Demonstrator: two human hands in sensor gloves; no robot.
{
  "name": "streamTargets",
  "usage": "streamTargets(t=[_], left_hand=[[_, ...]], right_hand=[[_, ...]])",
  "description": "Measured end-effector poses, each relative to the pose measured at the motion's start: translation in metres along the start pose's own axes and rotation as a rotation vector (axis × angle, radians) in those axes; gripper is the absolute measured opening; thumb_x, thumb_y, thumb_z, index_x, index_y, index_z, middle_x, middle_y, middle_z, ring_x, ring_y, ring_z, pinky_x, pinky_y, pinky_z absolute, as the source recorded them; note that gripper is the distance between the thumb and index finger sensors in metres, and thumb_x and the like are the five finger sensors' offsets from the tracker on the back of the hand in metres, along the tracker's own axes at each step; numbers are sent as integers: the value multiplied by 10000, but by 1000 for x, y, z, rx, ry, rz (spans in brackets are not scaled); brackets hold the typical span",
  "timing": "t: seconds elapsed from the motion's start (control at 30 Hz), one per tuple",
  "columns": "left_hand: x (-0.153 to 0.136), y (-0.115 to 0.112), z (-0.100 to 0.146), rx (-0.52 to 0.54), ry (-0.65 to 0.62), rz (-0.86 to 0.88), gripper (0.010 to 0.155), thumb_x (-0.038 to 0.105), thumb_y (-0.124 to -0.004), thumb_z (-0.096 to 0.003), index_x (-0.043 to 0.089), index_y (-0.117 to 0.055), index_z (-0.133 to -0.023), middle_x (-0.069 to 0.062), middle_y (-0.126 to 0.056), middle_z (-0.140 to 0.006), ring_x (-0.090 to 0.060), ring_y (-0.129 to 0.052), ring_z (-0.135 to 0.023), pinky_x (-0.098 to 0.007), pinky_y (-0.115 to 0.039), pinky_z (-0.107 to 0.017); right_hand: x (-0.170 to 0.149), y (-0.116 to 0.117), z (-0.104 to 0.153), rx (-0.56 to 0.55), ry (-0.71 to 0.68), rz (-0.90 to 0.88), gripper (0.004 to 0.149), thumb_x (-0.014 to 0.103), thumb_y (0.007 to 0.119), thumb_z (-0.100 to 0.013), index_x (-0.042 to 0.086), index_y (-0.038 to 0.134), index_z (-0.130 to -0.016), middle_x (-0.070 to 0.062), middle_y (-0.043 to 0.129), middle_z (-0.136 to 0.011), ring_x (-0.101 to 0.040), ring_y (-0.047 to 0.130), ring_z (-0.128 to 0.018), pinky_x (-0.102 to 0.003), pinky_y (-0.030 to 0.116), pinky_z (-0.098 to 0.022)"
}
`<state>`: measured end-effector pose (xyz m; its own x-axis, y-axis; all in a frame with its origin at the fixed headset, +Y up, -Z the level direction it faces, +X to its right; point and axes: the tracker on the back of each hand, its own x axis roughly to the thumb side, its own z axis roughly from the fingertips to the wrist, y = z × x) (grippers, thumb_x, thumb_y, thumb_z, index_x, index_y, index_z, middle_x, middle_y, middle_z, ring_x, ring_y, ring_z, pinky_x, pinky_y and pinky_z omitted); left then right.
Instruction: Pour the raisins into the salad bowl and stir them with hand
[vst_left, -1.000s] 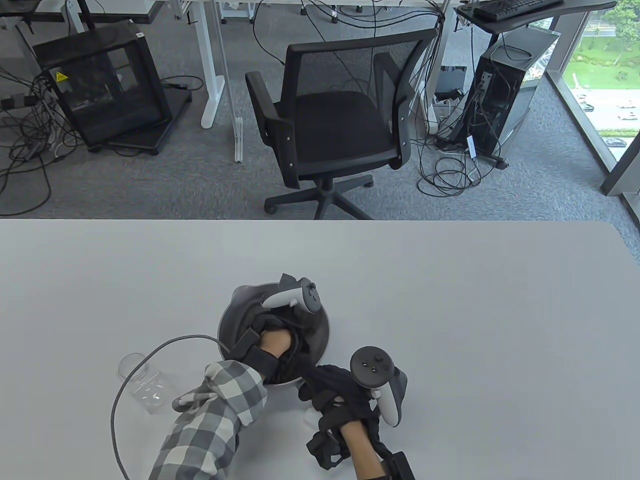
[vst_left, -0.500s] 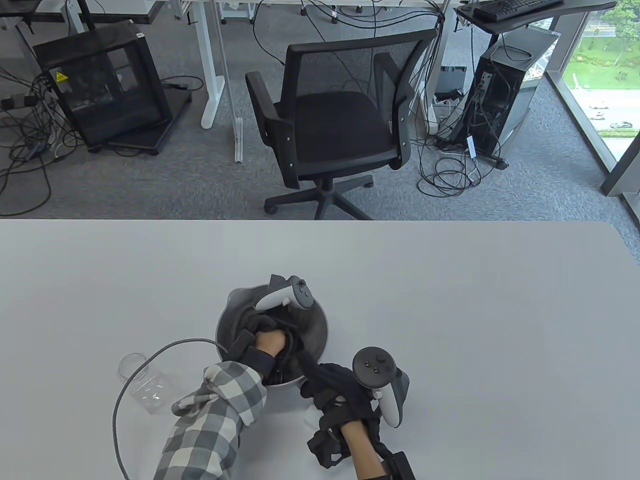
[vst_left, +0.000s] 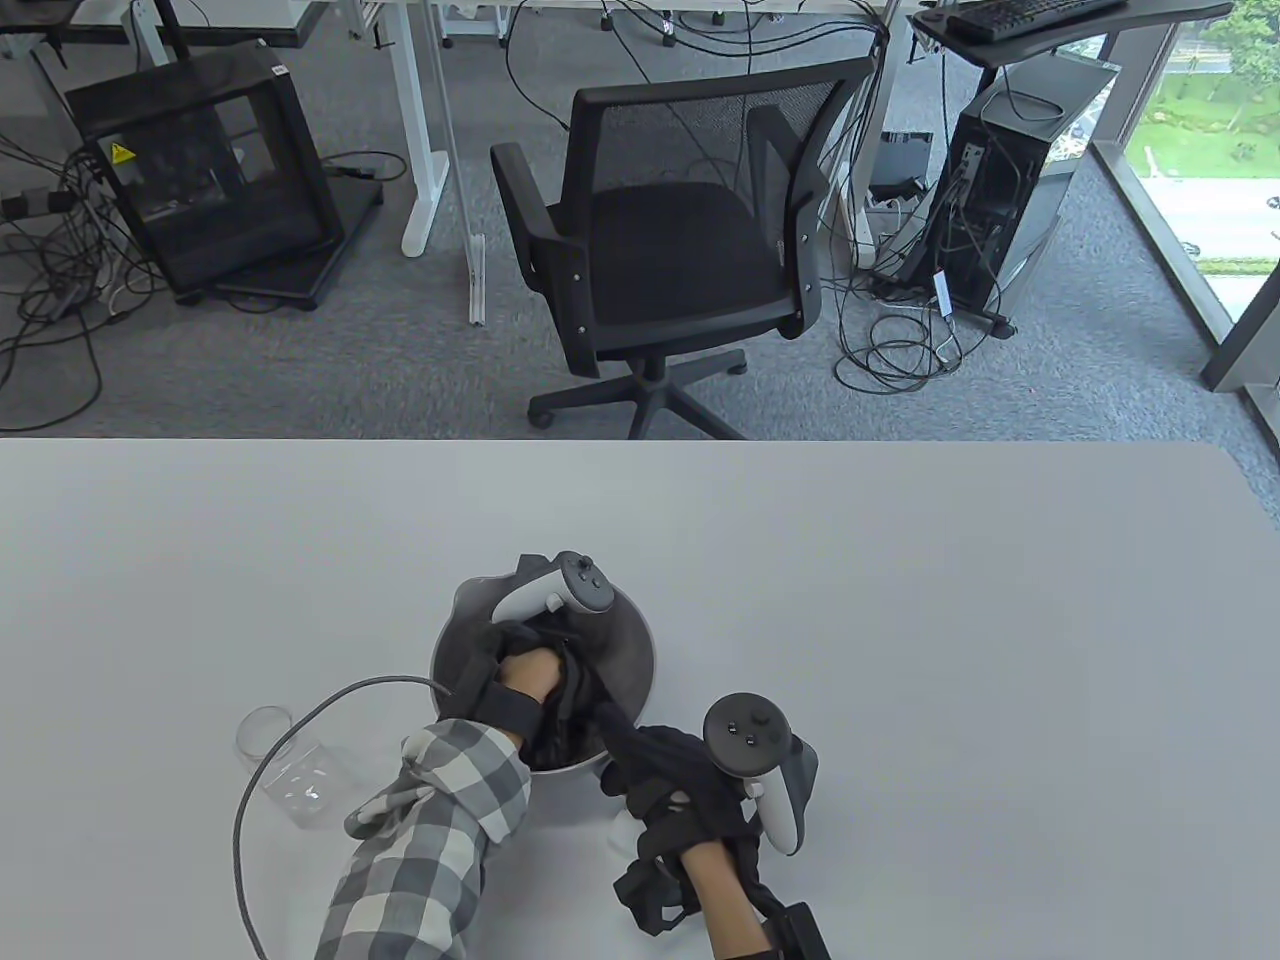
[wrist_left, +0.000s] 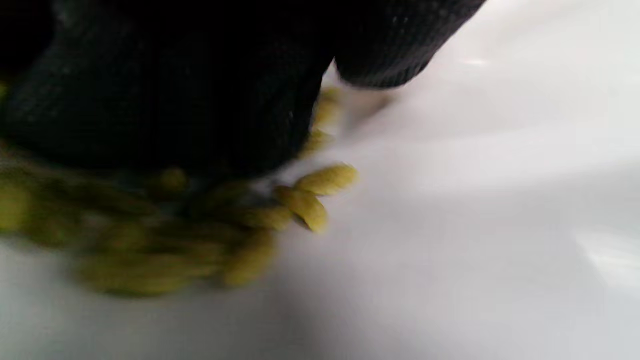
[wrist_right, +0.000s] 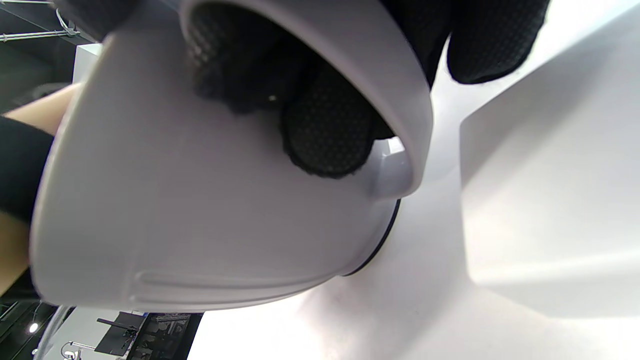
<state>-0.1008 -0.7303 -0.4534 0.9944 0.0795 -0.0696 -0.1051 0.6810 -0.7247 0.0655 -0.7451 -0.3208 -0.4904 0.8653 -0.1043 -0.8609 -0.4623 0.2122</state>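
Observation:
The grey salad bowl (vst_left: 632, 652) stands on the white table near its front edge. My left hand (vst_left: 545, 685) reaches down inside the bowl, its tracker above the far rim. In the left wrist view its gloved fingers (wrist_left: 200, 100) press on a blurred heap of yellow-green raisins (wrist_left: 305, 205) on the bowl's white floor (wrist_left: 475, 200). My right hand (vst_left: 628, 752) grips the bowl at its near right rim. The right wrist view shows its fingers (wrist_right: 327, 130) curled through the handle loop on the bowl's outer wall (wrist_right: 200, 210).
A clear jar (vst_left: 290, 770) lies on its side, left of the bowl, with little or nothing inside. A grey braided cable (vst_left: 300, 715) loops from my left wrist over the jar. A black office chair (vst_left: 680, 250) stands beyond the table's far edge.
My left hand and its tracker have slid leftward inside the bowl. The right hand keeps its hold on the bowl and the jar has not moved.

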Motion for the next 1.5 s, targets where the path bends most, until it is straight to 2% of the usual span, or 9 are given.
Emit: streamTargets(t=[0.17,0.37,0.5,0.6,0.7,1.0,1.13,1.27,1.5], left_hand=[[11,0,8,229,-3,-136,436,448,-717,-492,95,-813,-730,-237,-830,-748,-435,-941,-567,-617,-751,-512],[4,-11,-1,-336,-436,269,373,350,-753,-502,45,-885,-672,-250,-868,-736,-483,-934,-593,-651,-739,-535],[1,-10,-1,-162,-226,158,472,355,-833,-483,-45,-1081,-524,-324,-1072,-553,-525,-1096,-376,-663,-882,-343],[0,0,4,96,108,-59,618,401,-770,-540,-155,-940,-749,-442,-942,-657,-560,-1073,-391,-700,-864,-333],[3,-5,-5,235,82,-36,543,423,-732,-516,-59,-876,-719,-349,-960,-606,-459,-1074,-411,-650,-859,-381],[0,-17,-26,-209,-404,195,423,341,-781,-490,-9,-904,-695,-268,-967,-607,-380,-1068,-408,-592,-833,-444],[-2,-15,-21,-185,-294,182,490,357,-825,-464,-61,-1026,-624,-333,-1057,-540,-453,-1118,-334,-663,-855,-381],[1,-4,-7,-47,3,-75,665,388,-789,-503,-130,-719,-913,-458,-727,-836,-574,-911,-630,-738,-675,-507],[1,-17,-22,-400,-475,206,535,402,-775,-484,44,-696,-874,-254,-590,-920,-445,-770,-806,-652,-631,-628]], right_hand=[[0,1,0,0,-3,2,685,712,555,-524,96,844,-444,-36,980,-584,-292,864,-739,-608,645,-595],[0,1,0,4,0,-4,683,708,558,-525,93,845,-444,-40,980,-584,-294,864,-738,-611,641,-596],[0,0,0,-2,0,0,683,707,559,-526,92,844,-443,-40,979,-583,-293,864,-738,-610,643,-595],[0,-1,0,-3,3,-7,684,706,562,-525,88,844,-445,-43,978,-587,-294,861,-740,-611,641,-594],[0,0,0,-3,3,-3,683,705,561,-526,88,843,-445,-44,978,-585,-294,862,-737,-610,641,-594],[-1,0,-1,10,2,-11,681,703,562,-527,89,844,-443,-44,978,-582,-294,861,-735,-611,639,-596],[-1,-1,-1,8,0,-8,682,702,565,-527,87,844,-440,-44,980,-578,-292,864,-732,-610,643,-592],[-1,0,-2,15,-2,-7,681,701,565,-528,88,846,-437,-44,982,-573,-291,866,-729,-609,644,-592],[-1,1,-2,26,-3,-6,682,700,564,-529,88,847,-435,-47,982,-572,-293,865,-727,-610,642,-593]])
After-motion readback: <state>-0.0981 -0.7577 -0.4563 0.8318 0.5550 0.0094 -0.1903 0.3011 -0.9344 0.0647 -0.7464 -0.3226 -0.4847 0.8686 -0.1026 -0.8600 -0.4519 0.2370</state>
